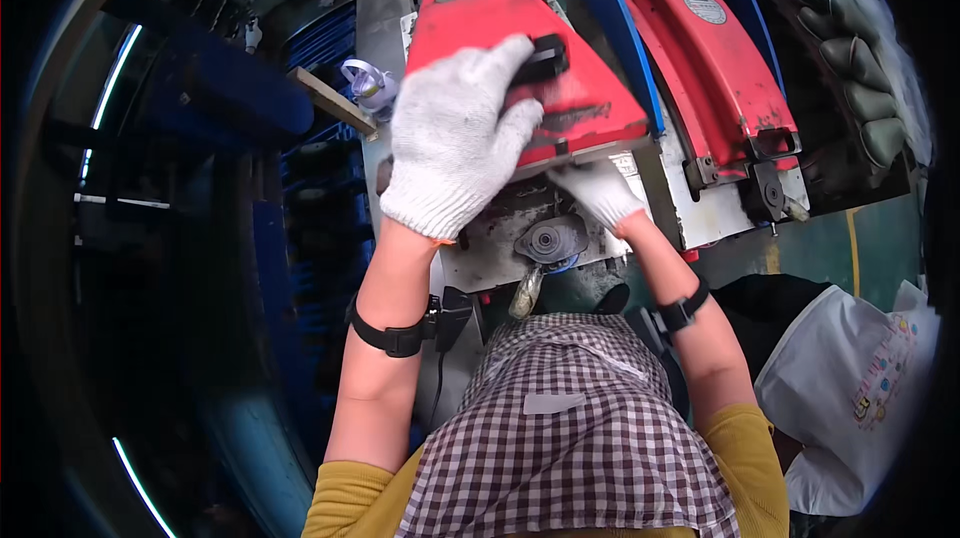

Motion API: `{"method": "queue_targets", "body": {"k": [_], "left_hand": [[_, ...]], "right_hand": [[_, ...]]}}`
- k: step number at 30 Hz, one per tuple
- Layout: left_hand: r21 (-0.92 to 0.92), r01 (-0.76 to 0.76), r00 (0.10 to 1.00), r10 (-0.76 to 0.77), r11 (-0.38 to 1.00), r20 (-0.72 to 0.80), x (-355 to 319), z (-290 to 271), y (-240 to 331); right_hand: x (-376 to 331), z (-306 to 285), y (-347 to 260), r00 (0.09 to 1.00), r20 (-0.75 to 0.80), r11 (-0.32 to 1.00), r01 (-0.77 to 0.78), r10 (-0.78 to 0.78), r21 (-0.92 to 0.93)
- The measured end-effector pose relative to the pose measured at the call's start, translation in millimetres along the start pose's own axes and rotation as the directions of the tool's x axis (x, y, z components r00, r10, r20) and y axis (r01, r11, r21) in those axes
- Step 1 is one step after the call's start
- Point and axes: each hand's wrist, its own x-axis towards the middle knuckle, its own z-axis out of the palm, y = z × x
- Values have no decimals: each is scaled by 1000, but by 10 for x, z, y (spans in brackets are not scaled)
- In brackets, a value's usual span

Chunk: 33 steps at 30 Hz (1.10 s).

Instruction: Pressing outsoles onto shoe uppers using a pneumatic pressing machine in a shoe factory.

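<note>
Both hands wear white knit gloves. My left hand [455,123] is over the front of a red, wedge-shaped machine cover [480,18], its fingers closed on a black handle [547,58] there. The thumb lies lower, near the cover's scuffed front. My right hand [600,193] reaches beneath the cover's lower right edge, and its fingertips are partly hidden there. Just below the cover, a grey metal lever piece with a round hub [550,240] sticks out toward me. Under it hangs a grip wrapped in clear film [525,293].
A second red machine [710,58] stands at right between blue panels [610,8]. Dark green, boot-like pieces [870,88] are stacked at far right. A white-and-purple respirator mask [368,86] lies at left beside a wooden bar [330,100]. A printed white cloth [850,368] is at lower right.
</note>
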Motion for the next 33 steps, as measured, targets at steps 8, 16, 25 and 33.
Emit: {"method": "queue_targets", "body": {"k": [8,16,25,33], "left_hand": [[300,-115,834,256,947,-489,19,-38,-356],[-462,-293,734,-113,837,-670,-1272,587,-678],[-694,-61,704,-523,-718,480,-1759,1374,-706],[-874,-41,11,-875,-485,485,-2843,1505,-1765]], "right_hand": [[912,893,-166,948,-298,644,-161,-110,-748],[827,328,133,989,-138,994,72,-61,77],[-459,772,-696,930,367,794,-237,18,560],[-311,764,-135,981,33,680,155,-189,-717]]}}
